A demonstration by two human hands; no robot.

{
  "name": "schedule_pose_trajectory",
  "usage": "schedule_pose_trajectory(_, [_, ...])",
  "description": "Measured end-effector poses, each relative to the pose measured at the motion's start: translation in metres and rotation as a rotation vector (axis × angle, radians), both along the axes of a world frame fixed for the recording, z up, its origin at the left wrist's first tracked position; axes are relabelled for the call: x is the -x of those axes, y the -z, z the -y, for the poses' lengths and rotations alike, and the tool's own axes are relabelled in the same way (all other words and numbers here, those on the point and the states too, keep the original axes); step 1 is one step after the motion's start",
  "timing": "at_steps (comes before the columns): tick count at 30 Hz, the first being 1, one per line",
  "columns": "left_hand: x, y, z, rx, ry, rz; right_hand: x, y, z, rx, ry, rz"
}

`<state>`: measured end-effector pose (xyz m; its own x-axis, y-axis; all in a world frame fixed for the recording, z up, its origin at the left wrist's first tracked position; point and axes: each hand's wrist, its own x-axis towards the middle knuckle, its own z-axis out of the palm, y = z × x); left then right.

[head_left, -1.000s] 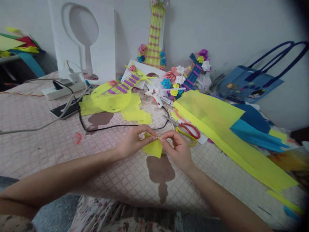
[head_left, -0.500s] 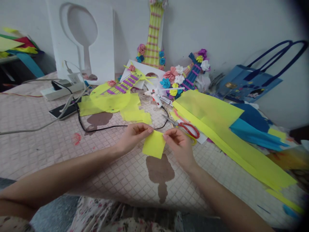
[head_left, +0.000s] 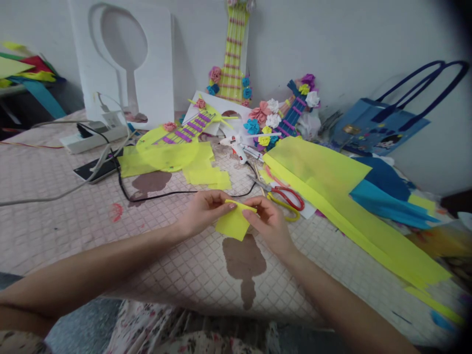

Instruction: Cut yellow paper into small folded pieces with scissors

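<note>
A small yellow square (head_left: pixel 233 226) of crepe-like paper or thin fabric hangs between my two hands. My left hand (head_left: pixel 206 211) pinches its upper left edge with thumb and finger. On the other side, my right hand (head_left: pixel 269 221) grips the upper right corner, and the top edge there is bent over. Just behind the right hand lie scissors (head_left: pixel 285 195) with red handles, beside a yellow-handled pair (head_left: pixel 291 212). A white glue gun (head_left: pixel 236 146) sits further back, and yellow pieces (head_left: pixel 206 174) lie behind the left hand.
A large yellow sheet (head_left: pixel 332 196) covers the right side, near a blue bag (head_left: pixel 379 123). At the left are a power strip (head_left: pixel 92 135), a phone (head_left: pixel 96 169) and a black cable (head_left: pixel 162 195). Decorated paper guitars (head_left: pixel 233 59) and a white cut-out board (head_left: pixel 157 73) stand at the back.
The right fingers have shifted left along the square's top edge. That edge, flat before, is now folded over at the right corner.
</note>
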<state>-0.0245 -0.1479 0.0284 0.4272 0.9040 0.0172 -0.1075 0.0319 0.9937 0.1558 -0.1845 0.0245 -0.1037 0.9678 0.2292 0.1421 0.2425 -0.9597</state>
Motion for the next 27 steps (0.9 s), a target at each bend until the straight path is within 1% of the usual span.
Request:
schedule_pose_trajectory(7, [0.0006,-0.0019,-0.0004,0.018,0.024,-0.016,-0.0010,-0.0025,-0.0014,-0.088,0.065,0.069])
schedule_pose_trajectory(12, [0.0023,0.0007,-0.0042,0.021,-0.011,-0.015,-0.0047,-0.0034,-0.0040,-0.034,0.092,0.041])
schedule_pose_trajectory(15, [0.0031,0.0030,-0.0067,0.030,-0.015,-0.007,-0.0073,-0.0023,-0.0058,-0.050,0.119,0.057])
schedule_pose_trajectory(17, [0.0036,0.0041,-0.0078,0.035,-0.008,0.000,-0.0076,-0.0012,-0.0064,-0.042,0.105,0.050])
schedule_pose_trajectory(22, [0.0040,0.0045,-0.0080,0.049,0.004,0.000,-0.0052,0.0024,-0.0073,0.072,0.023,-0.043])
schedule_pose_trajectory(27, [0.0023,0.0010,-0.0045,0.052,0.066,-0.002,-0.0032,0.0038,-0.0066,0.079,0.030,0.015])
